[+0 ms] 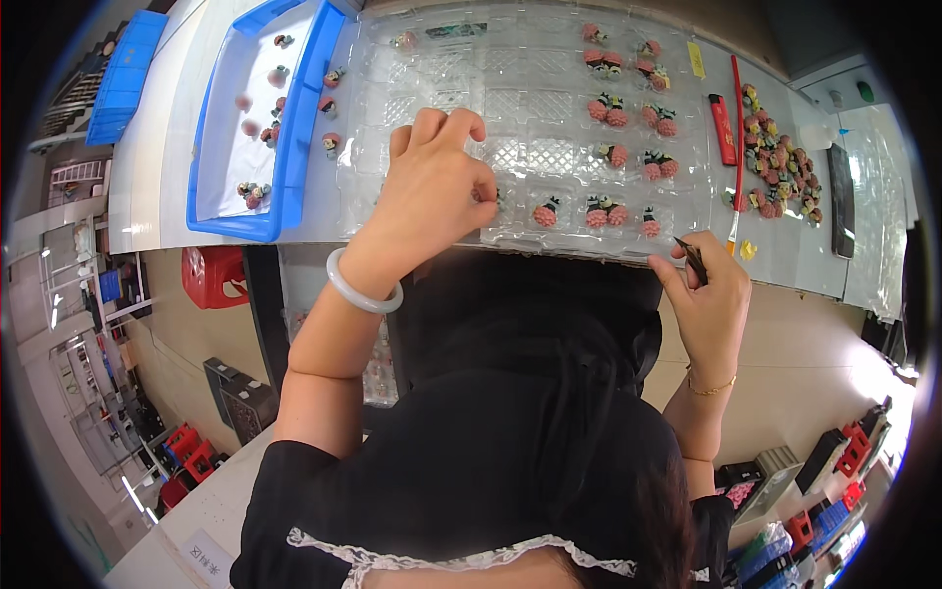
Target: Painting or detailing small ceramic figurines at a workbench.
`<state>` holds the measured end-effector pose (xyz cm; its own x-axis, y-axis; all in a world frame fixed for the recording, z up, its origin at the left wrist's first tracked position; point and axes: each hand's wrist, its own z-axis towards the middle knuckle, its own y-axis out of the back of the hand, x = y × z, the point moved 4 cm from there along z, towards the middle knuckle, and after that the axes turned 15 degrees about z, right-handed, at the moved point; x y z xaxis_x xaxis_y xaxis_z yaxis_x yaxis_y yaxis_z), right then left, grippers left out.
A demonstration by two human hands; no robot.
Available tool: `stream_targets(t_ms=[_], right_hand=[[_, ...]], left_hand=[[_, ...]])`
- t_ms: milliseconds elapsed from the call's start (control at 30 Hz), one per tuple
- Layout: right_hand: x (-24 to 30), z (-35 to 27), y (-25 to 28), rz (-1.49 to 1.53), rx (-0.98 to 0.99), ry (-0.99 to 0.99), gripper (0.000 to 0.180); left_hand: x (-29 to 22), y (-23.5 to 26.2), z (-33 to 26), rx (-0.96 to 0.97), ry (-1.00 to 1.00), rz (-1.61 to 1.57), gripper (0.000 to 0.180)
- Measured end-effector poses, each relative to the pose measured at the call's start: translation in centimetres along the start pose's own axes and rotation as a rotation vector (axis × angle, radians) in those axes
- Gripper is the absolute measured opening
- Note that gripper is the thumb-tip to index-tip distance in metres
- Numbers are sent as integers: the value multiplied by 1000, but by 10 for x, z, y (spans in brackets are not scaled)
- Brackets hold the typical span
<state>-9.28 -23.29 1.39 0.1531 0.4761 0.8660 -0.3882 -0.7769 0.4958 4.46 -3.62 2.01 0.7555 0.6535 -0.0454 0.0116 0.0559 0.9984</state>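
Note:
My left hand (427, 182) is over the clear plastic blister tray (530, 83), thumb and fingertips brought together. A small dark bit shows by the thumb, but I cannot make out what the fingers hold. At the tray's near right corner, my right hand (714, 294) grips a slim dark pointed tool (693, 260), its tip toward the tray. Small pink-and-green figurines sit in the tray's right-hand pockets, among them one figurine (546, 212) in the near row and a pair (606, 211) to its right.
A blue bin (285, 128) with several figurines stands at left; loose figurines (331, 144) lie beside it. On the right are a heap of figurines (780, 162), a red-handled brush (738, 128), a red box (722, 130) and a dark flat bar (841, 201).

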Motion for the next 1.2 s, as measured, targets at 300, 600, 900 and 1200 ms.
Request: stream_targets(t_ms=[300, 600, 900, 1200], right_hand=[[3, 0, -1, -16, -8, -8, 23], [1, 0, 0, 17, 15, -22, 23], [43, -12, -14, 481, 127, 198, 14], [51, -13, -22, 379, 116, 350, 21]], left_hand=[[-10, 0, 7, 83, -134, 120, 10], [14, 11, 8, 60, -175, -368, 9], [-36, 14, -16, 147, -59, -1148, 17], [-52, 13, -23, 96, -28, -1120, 33]])
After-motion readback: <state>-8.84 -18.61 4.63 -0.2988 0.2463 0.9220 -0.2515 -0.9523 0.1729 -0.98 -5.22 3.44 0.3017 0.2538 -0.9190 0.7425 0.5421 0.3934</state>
